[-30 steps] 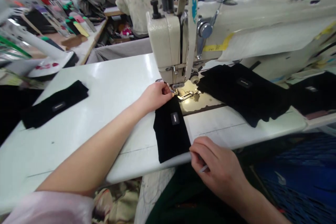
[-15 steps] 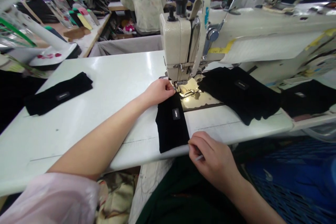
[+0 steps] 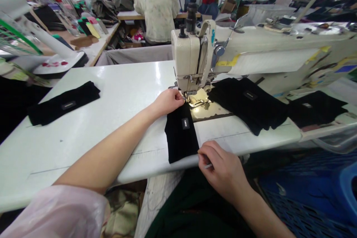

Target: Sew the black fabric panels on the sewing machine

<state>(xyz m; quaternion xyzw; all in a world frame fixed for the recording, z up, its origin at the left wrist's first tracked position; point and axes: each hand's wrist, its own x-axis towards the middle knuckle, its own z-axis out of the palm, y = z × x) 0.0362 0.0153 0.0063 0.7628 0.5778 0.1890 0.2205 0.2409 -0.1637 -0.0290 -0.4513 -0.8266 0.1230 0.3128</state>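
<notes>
A narrow black fabric piece [image 3: 180, 139] with a small dark label lies lengthwise at the sewing machine [image 3: 187, 63], its far end by the presser foot. My left hand [image 3: 169, 101] pinches the fabric's far left edge, close beside the needle area. At the near right corner, over the table's front edge, my right hand [image 3: 220, 165] grips the same fabric between closed fingers. A thin light-coloured tool, its kind unclear, also shows inside that right hand.
Another labelled black piece [image 3: 65, 104] lies on the white table [image 3: 134, 81] at left. More black pieces [image 3: 248, 104] lie right of the needle. A blue crate [image 3: 315, 193] stands below at right. Beyond the table sits a person in a patterned top [image 3: 157, 7].
The camera view has tilted up slightly, showing more of the room behind. Both hands keep their hold, and the fabric sits almost the same at the machine.
</notes>
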